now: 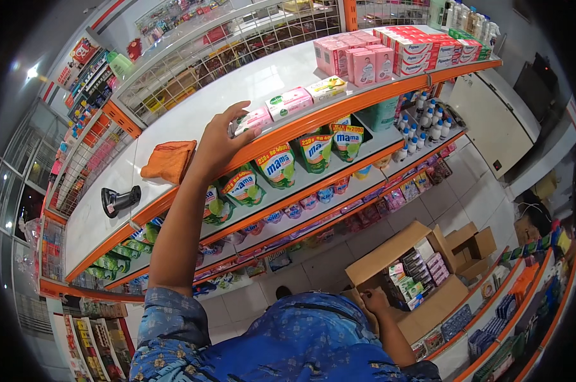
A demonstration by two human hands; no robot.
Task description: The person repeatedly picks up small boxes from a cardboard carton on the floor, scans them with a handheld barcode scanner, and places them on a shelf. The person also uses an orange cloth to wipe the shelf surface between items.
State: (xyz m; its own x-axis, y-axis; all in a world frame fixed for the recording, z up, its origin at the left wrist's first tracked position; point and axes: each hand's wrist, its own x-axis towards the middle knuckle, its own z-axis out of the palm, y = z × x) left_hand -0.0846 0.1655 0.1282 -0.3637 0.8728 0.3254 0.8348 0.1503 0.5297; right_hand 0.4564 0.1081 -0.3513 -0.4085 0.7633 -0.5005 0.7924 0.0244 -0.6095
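On the white top shelf (183, 107), my left hand (225, 136) grips a pink and white Dettol soap box (253, 119). Its thumb lies along the front and its fingers reach behind. In line to the right lie another Dettol soap box (289, 102) and a yellow and white soap box (326, 88). Low at my right side, my right hand (376, 301) is at the near edge of an open cardboard carton (397, 246). Whether its fingers grasp the carton flap is unclear. Inside the carton are several small packs (414, 277) in black, pink, green and white.
A folded orange cloth (168, 161) and a black handheld device (119, 199) lie left on the shelf. Pink soap boxes (363, 64) and red toothpaste boxes (409, 50) are stacked right. Green Mama pouches (276, 164) stand below. Another carton (471, 246) adjoins the first.
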